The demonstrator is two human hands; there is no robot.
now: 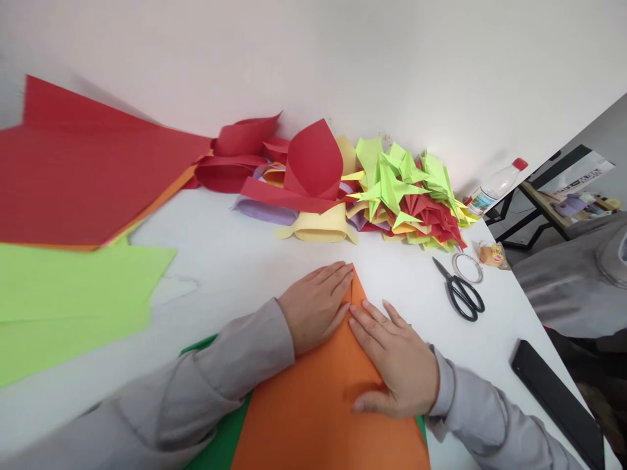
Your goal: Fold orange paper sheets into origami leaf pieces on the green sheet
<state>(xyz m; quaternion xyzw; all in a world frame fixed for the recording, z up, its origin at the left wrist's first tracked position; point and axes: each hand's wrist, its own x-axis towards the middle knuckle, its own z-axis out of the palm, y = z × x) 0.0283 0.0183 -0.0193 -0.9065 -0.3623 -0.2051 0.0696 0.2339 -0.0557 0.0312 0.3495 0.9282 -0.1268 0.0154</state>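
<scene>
An orange paper sheet (pixel 318 405) lies on the white table (pixel 230 261), folded to a point at its far end, with a green sheet (pixel 220 444) under it. My left hand (pixel 318 303) lies flat on the left fold near the tip, fingers stretched out. My right hand (pixel 392 359) presses flat on the right fold, fingers extended toward the tip. Both hands touch the orange paper and hold nothing.
A heap of folded paper shapes (pixel 406 196) and curled red and yellow sheets (pixel 308 170) lies by the wall. Red sheets (pixel 83 176) and light green sheets (pixel 63 294) sit at left. Scissors (pixel 460 290), a tape roll (pixel 467 266), a bottle (pixel 494 186) and a black bar (pixel 553 398) are at right.
</scene>
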